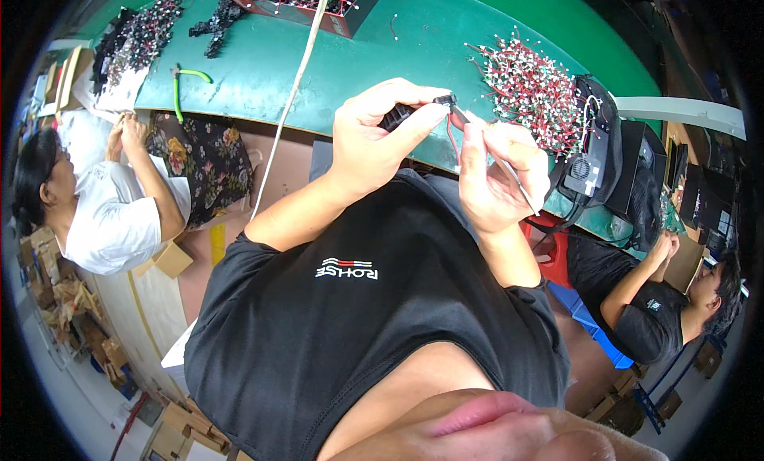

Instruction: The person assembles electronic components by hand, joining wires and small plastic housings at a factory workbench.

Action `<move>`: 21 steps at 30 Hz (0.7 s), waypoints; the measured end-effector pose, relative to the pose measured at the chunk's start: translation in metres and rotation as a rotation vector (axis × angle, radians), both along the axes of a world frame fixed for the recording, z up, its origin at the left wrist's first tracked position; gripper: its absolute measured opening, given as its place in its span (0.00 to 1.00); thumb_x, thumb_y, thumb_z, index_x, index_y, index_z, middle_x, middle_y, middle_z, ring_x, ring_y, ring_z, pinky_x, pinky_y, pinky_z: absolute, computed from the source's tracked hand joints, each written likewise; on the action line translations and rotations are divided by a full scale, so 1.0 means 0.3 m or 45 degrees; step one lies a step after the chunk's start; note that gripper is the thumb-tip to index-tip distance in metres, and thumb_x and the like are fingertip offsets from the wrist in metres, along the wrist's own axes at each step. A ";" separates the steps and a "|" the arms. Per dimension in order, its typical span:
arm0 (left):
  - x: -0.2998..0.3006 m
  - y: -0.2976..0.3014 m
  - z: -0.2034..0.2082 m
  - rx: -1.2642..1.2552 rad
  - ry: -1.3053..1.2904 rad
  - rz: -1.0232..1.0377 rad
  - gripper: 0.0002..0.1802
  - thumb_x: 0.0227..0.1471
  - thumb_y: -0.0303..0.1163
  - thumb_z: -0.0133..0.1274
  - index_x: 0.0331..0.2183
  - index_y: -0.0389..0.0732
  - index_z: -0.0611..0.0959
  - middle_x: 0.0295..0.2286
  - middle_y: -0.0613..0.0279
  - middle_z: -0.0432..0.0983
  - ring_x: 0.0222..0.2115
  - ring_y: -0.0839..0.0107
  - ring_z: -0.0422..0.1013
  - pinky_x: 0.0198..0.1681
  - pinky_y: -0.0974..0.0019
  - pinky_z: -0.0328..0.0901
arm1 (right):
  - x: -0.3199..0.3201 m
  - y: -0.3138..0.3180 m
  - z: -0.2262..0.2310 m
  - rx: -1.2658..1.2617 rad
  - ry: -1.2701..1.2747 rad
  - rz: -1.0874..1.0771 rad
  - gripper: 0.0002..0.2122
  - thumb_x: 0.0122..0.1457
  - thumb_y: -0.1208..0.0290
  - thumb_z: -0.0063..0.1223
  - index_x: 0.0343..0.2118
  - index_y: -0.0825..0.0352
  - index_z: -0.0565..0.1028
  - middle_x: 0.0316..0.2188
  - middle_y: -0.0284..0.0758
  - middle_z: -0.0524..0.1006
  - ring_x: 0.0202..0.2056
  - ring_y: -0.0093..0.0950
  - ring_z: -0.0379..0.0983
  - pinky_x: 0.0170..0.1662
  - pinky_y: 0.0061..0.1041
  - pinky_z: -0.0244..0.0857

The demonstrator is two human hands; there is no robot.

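Observation:
Over the near edge of the green table, my left hand is closed on a small black plastic part, pinched between thumb and forefinger. More black material shows inside the same hand's curled fingers. My right hand grips a thin, silvery metal tool that looks like tweezers. Its upper end meets the black part or lies very close to it. A short red wire hangs from the black part between the two hands. What the tool's tip touches is too small to make out.
On the green table, a heap of red-and-black wires with white connectors lies right of my hands. A red box, green-handled pliers and another wire pile lie farther off. Co-workers sit left and right. A pale pole crosses the view.

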State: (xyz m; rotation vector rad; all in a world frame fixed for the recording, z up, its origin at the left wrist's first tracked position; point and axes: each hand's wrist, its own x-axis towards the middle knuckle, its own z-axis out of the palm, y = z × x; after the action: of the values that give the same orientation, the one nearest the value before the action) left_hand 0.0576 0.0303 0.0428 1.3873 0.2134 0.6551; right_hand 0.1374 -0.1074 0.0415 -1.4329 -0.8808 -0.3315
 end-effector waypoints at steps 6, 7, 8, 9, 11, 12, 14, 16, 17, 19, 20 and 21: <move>0.008 0.014 -0.019 0.179 -0.043 0.058 0.08 0.53 0.22 0.60 0.38 0.32 0.86 0.32 0.61 0.81 0.32 0.79 0.74 0.36 0.75 0.67 | 0.012 0.017 -0.030 0.042 -0.089 0.014 0.09 0.49 0.86 0.65 0.31 0.71 0.76 0.28 0.41 0.79 0.29 0.28 0.78 0.34 0.25 0.73; 0.021 0.011 -0.033 0.028 0.058 0.020 0.08 0.53 0.23 0.60 0.38 0.33 0.86 0.32 0.60 0.81 0.32 0.78 0.75 0.36 0.74 0.68 | 0.022 0.018 -0.037 0.008 0.048 0.028 0.09 0.50 0.87 0.64 0.32 0.71 0.75 0.30 0.42 0.79 0.30 0.29 0.79 0.35 0.25 0.74; 0.031 0.016 -0.043 -0.123 0.157 -0.017 0.09 0.53 0.23 0.60 0.38 0.33 0.86 0.32 0.59 0.82 0.32 0.77 0.75 0.37 0.74 0.68 | 0.031 0.023 -0.037 -0.026 0.183 0.043 0.09 0.52 0.87 0.62 0.33 0.72 0.74 0.32 0.43 0.79 0.31 0.29 0.80 0.36 0.26 0.75; 0.045 0.035 -0.048 -0.110 0.153 -0.007 0.09 0.53 0.23 0.60 0.38 0.33 0.86 0.32 0.59 0.82 0.32 0.77 0.75 0.37 0.74 0.68 | 0.043 0.034 -0.025 0.031 0.468 0.173 0.08 0.55 0.87 0.58 0.35 0.72 0.72 0.36 0.45 0.79 0.34 0.31 0.81 0.39 0.27 0.76; 0.099 0.098 -0.070 0.170 0.226 0.050 0.09 0.53 0.25 0.61 0.38 0.35 0.86 0.32 0.60 0.82 0.33 0.76 0.75 0.38 0.72 0.68 | 0.084 0.006 -0.031 -0.020 0.727 0.213 0.05 0.60 0.84 0.54 0.36 0.71 0.70 0.37 0.44 0.79 0.37 0.35 0.81 0.42 0.30 0.75; 0.126 0.156 -0.090 0.389 0.009 0.206 0.06 0.53 0.26 0.61 0.35 0.37 0.87 0.32 0.61 0.82 0.34 0.75 0.76 0.39 0.71 0.69 | 0.095 -0.016 -0.040 0.028 0.655 0.201 0.03 0.62 0.82 0.52 0.37 0.71 0.70 0.37 0.43 0.79 0.37 0.35 0.81 0.44 0.32 0.74; 0.162 0.324 -0.056 0.832 -0.119 0.491 0.05 0.53 0.26 0.61 0.34 0.37 0.86 0.36 0.58 0.83 0.37 0.71 0.76 0.44 0.69 0.69 | 0.116 -0.085 -0.085 0.107 0.573 0.144 0.05 0.68 0.74 0.45 0.38 0.71 0.71 0.38 0.43 0.78 0.38 0.35 0.80 0.47 0.35 0.72; 0.186 0.495 -0.028 1.153 0.012 1.036 0.06 0.53 0.28 0.61 0.35 0.38 0.87 0.32 0.58 0.82 0.35 0.71 0.75 0.40 0.69 0.68 | 0.137 -0.155 -0.110 0.006 0.540 0.035 0.10 0.71 0.69 0.39 0.38 0.71 0.70 0.37 0.43 0.77 0.39 0.34 0.77 0.48 0.34 0.70; 0.168 0.543 0.075 0.966 0.046 1.055 0.14 0.50 0.29 0.62 0.40 0.36 0.83 0.35 0.51 0.79 0.38 0.56 0.76 0.45 0.62 0.68 | 0.136 -0.165 -0.104 0.071 0.582 0.055 0.12 0.71 0.69 0.36 0.38 0.71 0.70 0.37 0.42 0.76 0.40 0.34 0.76 0.49 0.34 0.70; 0.214 0.732 0.041 1.173 -0.013 1.175 0.13 0.51 0.29 0.62 0.39 0.36 0.83 0.34 0.52 0.79 0.38 0.56 0.75 0.44 0.61 0.68 | 0.144 -0.193 -0.123 0.112 0.566 0.007 0.12 0.71 0.70 0.35 0.37 0.71 0.70 0.35 0.41 0.75 0.39 0.32 0.76 0.49 0.34 0.69; 0.234 0.808 0.019 1.237 0.050 1.149 0.13 0.51 0.29 0.61 0.39 0.35 0.83 0.33 0.52 0.79 0.37 0.56 0.75 0.44 0.60 0.68 | 0.153 -0.209 -0.129 0.102 0.535 -0.005 0.12 0.71 0.70 0.36 0.36 0.71 0.70 0.35 0.40 0.75 0.38 0.31 0.75 0.49 0.33 0.69; 0.246 0.844 0.002 1.303 0.119 1.125 0.12 0.51 0.30 0.61 0.39 0.35 0.83 0.33 0.52 0.79 0.37 0.56 0.75 0.44 0.59 0.68 | 0.159 -0.230 -0.132 0.087 0.509 -0.013 0.12 0.71 0.70 0.36 0.36 0.70 0.71 0.35 0.39 0.74 0.36 0.30 0.74 0.49 0.33 0.68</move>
State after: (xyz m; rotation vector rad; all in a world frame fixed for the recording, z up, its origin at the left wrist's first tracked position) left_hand 0.1313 0.2834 0.0434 2.3164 0.6430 1.5677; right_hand 0.1851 -0.1763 0.0019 -1.3773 -0.5317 -0.0755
